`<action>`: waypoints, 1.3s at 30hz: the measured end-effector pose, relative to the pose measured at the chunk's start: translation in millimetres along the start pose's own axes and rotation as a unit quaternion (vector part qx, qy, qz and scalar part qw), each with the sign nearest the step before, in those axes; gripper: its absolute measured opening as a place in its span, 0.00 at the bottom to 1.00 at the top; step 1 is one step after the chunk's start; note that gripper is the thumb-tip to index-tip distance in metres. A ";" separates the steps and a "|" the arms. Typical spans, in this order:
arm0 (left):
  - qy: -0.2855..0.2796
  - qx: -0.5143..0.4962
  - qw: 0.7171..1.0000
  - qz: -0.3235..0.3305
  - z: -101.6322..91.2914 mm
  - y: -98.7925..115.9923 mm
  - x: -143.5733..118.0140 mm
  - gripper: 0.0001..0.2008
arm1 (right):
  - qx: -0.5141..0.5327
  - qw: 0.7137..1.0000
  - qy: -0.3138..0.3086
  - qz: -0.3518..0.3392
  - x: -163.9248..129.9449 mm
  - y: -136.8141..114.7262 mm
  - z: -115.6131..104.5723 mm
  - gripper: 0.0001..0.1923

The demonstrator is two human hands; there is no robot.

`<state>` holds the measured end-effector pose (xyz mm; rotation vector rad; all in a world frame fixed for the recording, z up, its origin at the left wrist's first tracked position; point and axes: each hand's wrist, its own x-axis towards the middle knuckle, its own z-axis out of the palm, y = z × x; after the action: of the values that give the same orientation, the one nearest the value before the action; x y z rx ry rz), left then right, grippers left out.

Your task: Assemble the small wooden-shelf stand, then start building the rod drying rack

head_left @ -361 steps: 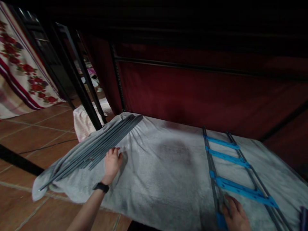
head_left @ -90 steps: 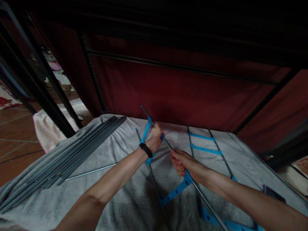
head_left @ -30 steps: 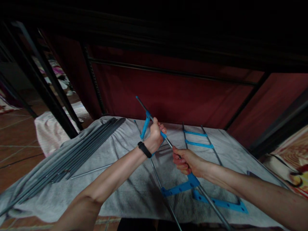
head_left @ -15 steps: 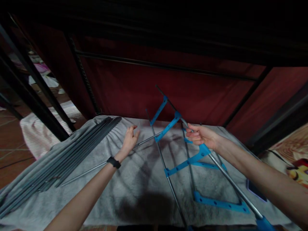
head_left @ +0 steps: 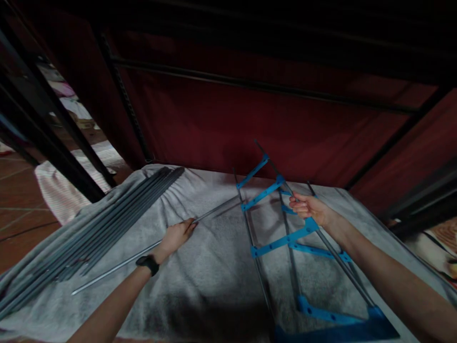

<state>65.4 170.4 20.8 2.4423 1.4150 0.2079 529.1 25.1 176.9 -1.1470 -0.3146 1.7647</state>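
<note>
The right hand is clenched around one long grey metal rail of a ladder-like frame of thin grey rods joined by flat blue plastic crosspieces; the grip sits between the second and third blue crosspieces counted from the far end, and just below the knuckles the third crosspiece runs off toward the left rail; the gripped rail is tilted up off the cloth on the hand's side, while the opposite rail lies lower, close to the cloth. Under the frame and just beyond the wrist a second, similar blue-runged frame lies flat.

The left hand, a black band at its wrist, rests on a single loose thin grey metal rod lying on the cloth; the fingers are laid over it and partly curled, but whether they have closed on it cannot be told; the rod runs from behind the wrist on the near left past the fingertips toward the frame's left rail.

Everything lies on a pale grey fuzzy cloth; well to the left of the left hand a bundle of long dark grey rods lies slantwise; beyond both hands hangs a dark red fabric panel behind black bars.
</note>
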 end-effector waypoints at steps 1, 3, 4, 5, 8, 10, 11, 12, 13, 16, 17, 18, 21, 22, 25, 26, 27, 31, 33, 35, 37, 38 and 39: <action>0.014 -0.005 1.000 -0.015 -2.6 -2.8 -1.7 0.23 | -0.001 1.000 0.008 -0.004 4.3 0.1 -8.8 0.18; 0.030 -0.034 0.999 -0.028 -9.2 -6.6 -5.8 0.23 | 0.000 1.000 0.022 -0.007 11.6 0.2 -22.5 0.17; 0.034 -0.055 0.998 -0.028 -13.5 -6.4 -8.0 0.23 | 0.001 1.000 0.025 -0.007 14.1 -0.1 -26.4 0.17; 0.037 -0.078 0.996 -0.025 -18.5 -4.2 -10.0 0.23 | 0.001 1.000 0.023 -0.007 15.7 -0.6 -27.8 0.17; 0.058 -0.156 0.986 -0.003 -37.5 13.9 -12.6 0.24 | -0.021 0.999 0.008 -0.025 15.9 -2.1 -18.2 0.14; 0.087 -0.201 0.975 0.021 -50.3 31.8 -9.7 0.25 | -0.055 0.997 0.010 -0.053 14.8 -0.5 -6.3 0.11; 0.097 -0.219 0.970 0.032 -55.2 40.8 -7.3 0.25 | -0.072 0.995 0.017 -0.070 14.7 1.6 -1.3 0.10; 0.104 -0.234 0.966 0.040 -58.2 49.0 -4.9 0.26 | -0.089 0.992 0.033 -0.087 14.9 4.5 2.0 0.09; 0.103 -0.243 0.964 0.046 -59.2 56.1 -3.1 0.27 | -0.106 0.987 0.056 -0.105 15.4 8.2 2.9 0.09; 0.065 -0.203 0.975 0.057 -50.2 69.6 -7.0 0.27 | -0.150 0.966 0.146 -0.150 14.8 21.0 -10.2 0.12; 0.043 -0.169 0.983 0.060 -44.6 71.7 -12.0 0.26 | -0.156 0.961 0.166 -0.155 13.0 25.4 -19.2 0.13; 0.019 -0.131 0.989 0.063 -38.4 72.8 -18.5 0.25 | -0.158 0.960 0.173 -0.153 10.2 29.8 -29.9 0.13; -0.035 -0.045 0.996 0.073 -20.9 71.0 -42.8 0.22 | -0.133 0.968 0.166 -0.129 -1.2 45.5 -65.9 0.10; -0.043 -0.034 0.995 0.078 -16.0 69.0 -50.9 0.21 | -0.120 0.971 0.169 -0.119 -4.6 52.2 -77.5 0.08; -0.044 -0.030 0.994 0.100 -4.9 60.5 -72.2 0.21 | -0.086 0.974 0.191 -0.087 -9.9 76.2 -105.6 0.06; -0.043 -0.030 0.993 0.107 -2.1 57.3 -78.2 0.21 | -0.079 0.975 0.194 -0.081 -10.2 83.8 -111.4 0.06; -0.043 -0.026 0.992 0.114 0.0 54.4 -83.9 0.22 | -0.071 0.975 0.194 -0.081 -10.3 90.1 -115.2 0.06; -0.056 0.021 0.993 0.099 2.8 45.8 -104.6 0.24 | -0.026 0.977 0.165 -0.134 -17.0 90.4 -106.7 0.11; -0.057 0.063 0.993 0.078 1.4 43.6 -113.5 0.24 | -0.003 0.976 0.136 -0.168 -26.0 76.0 -89.6 0.11; -0.052 0.093 0.992 0.073 -0.2 42.7 -120.7 0.23 | 0.005 0.974 0.110 -0.197 -36.0 59.8 -66.7 0.11; -0.043 0.096 0.991 0.078 -1.0 44.1 -125.5 0.22 | -0.002 0.973 0.077 -0.216 -42.9 49.4 -41.6 0.13; -0.037 0.088 0.992 0.079 -0.8 45.9 -127.1 0.22 | -0.011 0.973 0.062 -0.221 -44.5 47.9 -29.6 0.14; -0.033 0.078 0.993 0.079 -0.2 48.3 -128.1 0.22 | -0.022 0.973 0.050 -0.224 -44.8 49.0 -18.4 0.14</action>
<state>40.7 37.3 41.1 2.6634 1.2545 0.0530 519.3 -41.1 160.7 -1.0915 -0.5103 1.3062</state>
